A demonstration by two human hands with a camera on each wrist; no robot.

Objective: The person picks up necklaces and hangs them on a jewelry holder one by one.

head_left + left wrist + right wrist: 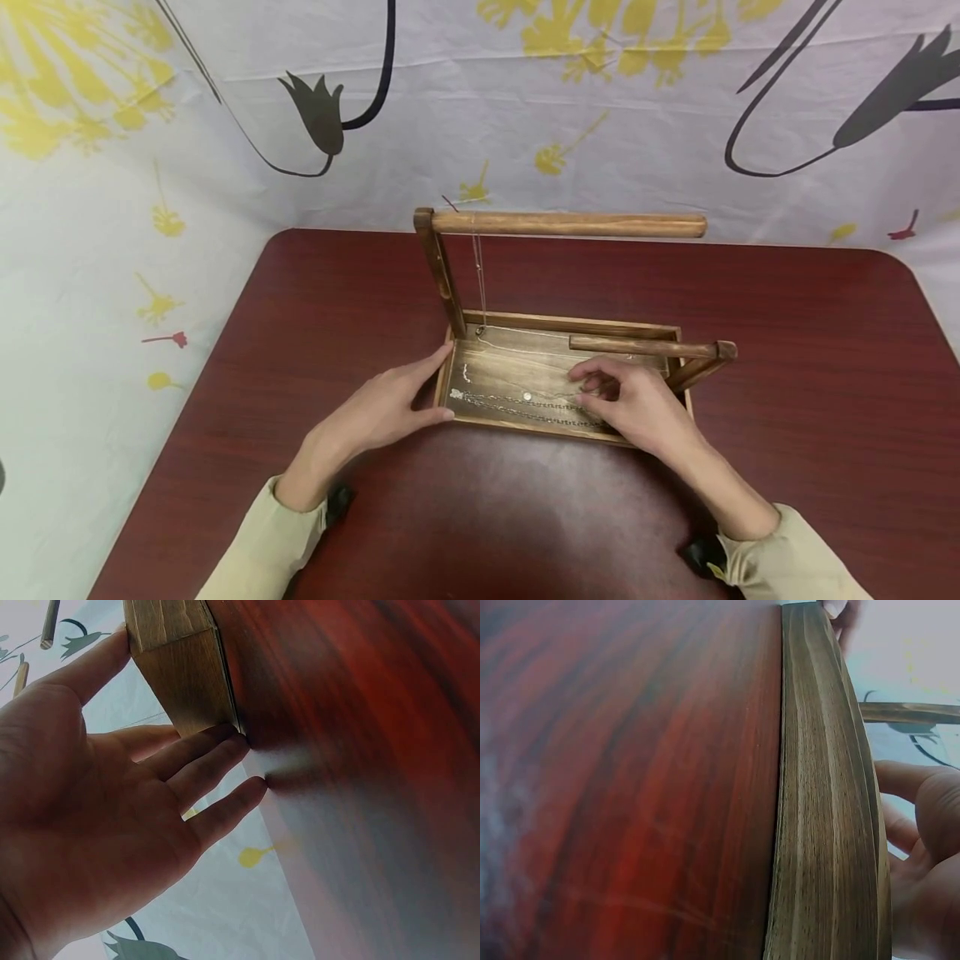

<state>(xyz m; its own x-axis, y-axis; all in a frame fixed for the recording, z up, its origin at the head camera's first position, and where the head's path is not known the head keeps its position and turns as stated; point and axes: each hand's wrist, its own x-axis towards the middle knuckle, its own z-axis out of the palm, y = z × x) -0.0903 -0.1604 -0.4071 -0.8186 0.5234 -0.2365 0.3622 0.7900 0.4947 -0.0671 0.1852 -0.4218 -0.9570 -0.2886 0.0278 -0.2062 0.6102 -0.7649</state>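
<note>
My left hand braces the left end of a wooden jewelry stand's tray, thumb at the front corner and index finger along the side. In the left wrist view its fingers are straight and spread against the wood. Over the right half of the tray, my right hand has bent fingers, the thumb and fingertips right at thin chains. I cannot tell whether it pinches one. A chain necklace with a square pendant and a small round pendant lie in the tray. Another necklace hangs from the upper bar.
A lower wooden bar juts left from the right post, just above my right hand. The stand rests on a dark red table. A patterned white cloth hangs behind it.
</note>
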